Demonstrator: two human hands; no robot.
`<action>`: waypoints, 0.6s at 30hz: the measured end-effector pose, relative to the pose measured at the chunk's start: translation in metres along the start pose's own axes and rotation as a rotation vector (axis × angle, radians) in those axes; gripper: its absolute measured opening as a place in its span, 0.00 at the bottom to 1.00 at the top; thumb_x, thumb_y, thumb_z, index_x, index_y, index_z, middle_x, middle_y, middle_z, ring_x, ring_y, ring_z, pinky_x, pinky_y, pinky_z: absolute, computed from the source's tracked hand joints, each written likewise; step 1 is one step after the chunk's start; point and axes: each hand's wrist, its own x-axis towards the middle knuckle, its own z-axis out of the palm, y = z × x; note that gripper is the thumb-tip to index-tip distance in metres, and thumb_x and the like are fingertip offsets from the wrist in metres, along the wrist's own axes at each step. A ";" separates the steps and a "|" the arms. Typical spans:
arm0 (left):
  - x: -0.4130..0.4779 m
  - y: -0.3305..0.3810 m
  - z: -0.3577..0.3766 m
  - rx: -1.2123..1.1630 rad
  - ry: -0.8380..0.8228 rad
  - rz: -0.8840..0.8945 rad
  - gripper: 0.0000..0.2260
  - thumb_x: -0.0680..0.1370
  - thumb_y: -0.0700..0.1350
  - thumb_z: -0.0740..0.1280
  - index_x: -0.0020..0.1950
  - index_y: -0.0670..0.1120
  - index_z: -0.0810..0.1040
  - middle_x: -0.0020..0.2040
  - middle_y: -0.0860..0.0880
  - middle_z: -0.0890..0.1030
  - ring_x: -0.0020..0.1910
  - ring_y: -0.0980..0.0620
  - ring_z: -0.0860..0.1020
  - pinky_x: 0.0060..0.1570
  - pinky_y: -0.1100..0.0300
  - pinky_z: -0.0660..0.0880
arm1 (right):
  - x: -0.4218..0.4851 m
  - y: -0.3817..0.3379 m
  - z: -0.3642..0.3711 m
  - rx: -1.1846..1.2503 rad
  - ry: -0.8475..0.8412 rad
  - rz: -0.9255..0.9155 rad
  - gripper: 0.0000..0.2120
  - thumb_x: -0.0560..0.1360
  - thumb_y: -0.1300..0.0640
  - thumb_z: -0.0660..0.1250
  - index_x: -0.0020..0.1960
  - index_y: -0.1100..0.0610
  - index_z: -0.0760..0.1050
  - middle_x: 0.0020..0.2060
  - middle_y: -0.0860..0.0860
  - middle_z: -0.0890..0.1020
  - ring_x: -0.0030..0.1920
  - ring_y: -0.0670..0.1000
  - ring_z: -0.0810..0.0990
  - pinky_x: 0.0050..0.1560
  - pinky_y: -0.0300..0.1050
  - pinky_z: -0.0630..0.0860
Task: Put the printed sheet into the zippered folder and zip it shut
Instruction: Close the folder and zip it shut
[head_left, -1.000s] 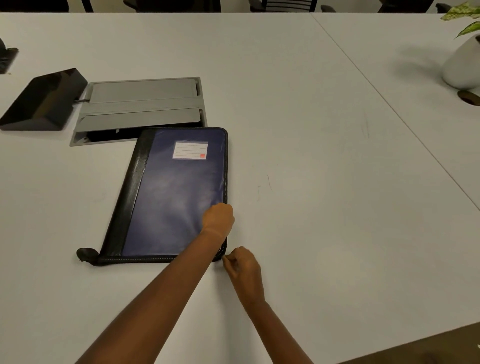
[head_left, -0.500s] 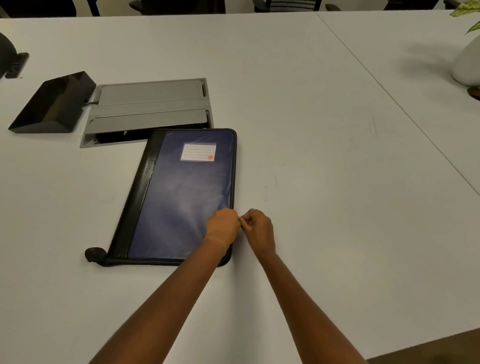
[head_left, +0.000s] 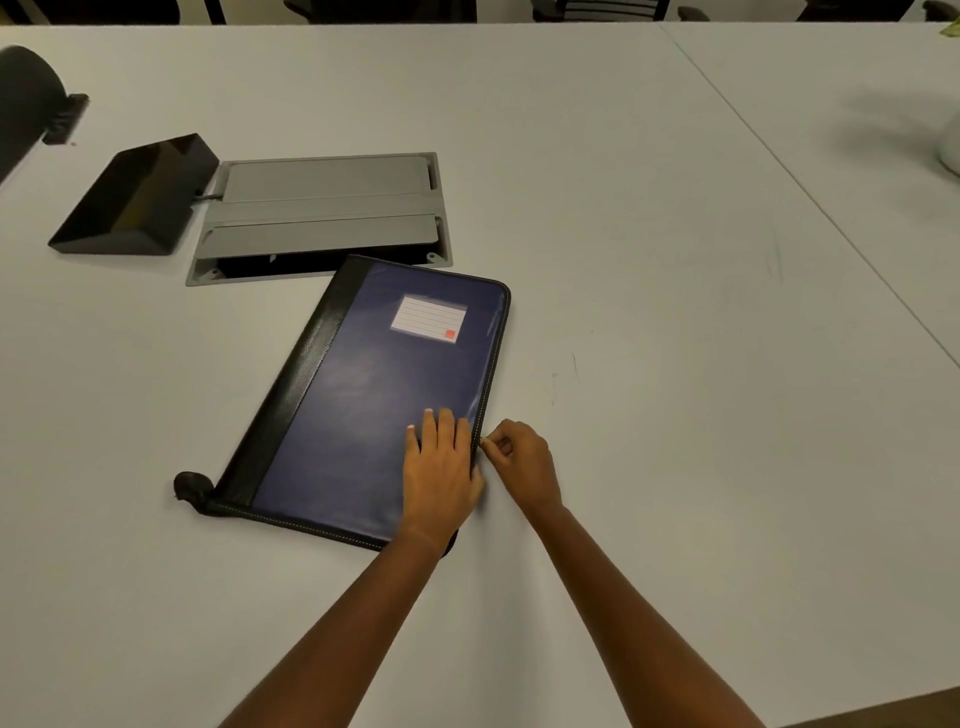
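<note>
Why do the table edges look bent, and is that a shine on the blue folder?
Head view: the wide-angle lens bows the table's far edge and its seam. Soft overhead light leaves a pale sheen across the folder cover. The white object at the right edge is smeared by blur, while both hands stay fairly sharp.

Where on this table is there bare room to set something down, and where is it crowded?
Bare: the wide stretch right of the folder up to the table seam, and the strip before its near edge, left of the forearms. Crowded: the far left, where the grey hatch and black wedge sit.
</note>
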 end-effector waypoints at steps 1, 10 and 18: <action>0.001 -0.001 0.002 -0.006 -0.030 -0.011 0.29 0.79 0.55 0.52 0.75 0.43 0.47 0.76 0.38 0.52 0.75 0.39 0.52 0.74 0.46 0.52 | 0.000 -0.001 0.001 -0.006 0.001 -0.002 0.07 0.75 0.60 0.64 0.46 0.64 0.76 0.44 0.62 0.81 0.42 0.55 0.77 0.43 0.39 0.71; 0.003 -0.003 0.016 -0.016 -0.034 -0.015 0.32 0.80 0.53 0.50 0.74 0.41 0.35 0.76 0.37 0.40 0.76 0.39 0.42 0.74 0.45 0.43 | -0.001 -0.003 0.003 -0.042 0.043 -0.001 0.08 0.74 0.60 0.64 0.45 0.66 0.77 0.44 0.62 0.81 0.43 0.57 0.78 0.42 0.38 0.70; -0.005 -0.020 0.021 0.068 -0.025 0.060 0.31 0.80 0.52 0.50 0.74 0.40 0.35 0.76 0.37 0.41 0.75 0.37 0.42 0.74 0.46 0.44 | 0.020 -0.009 -0.004 0.003 0.136 0.048 0.08 0.73 0.61 0.66 0.43 0.67 0.76 0.42 0.63 0.81 0.41 0.57 0.79 0.40 0.40 0.71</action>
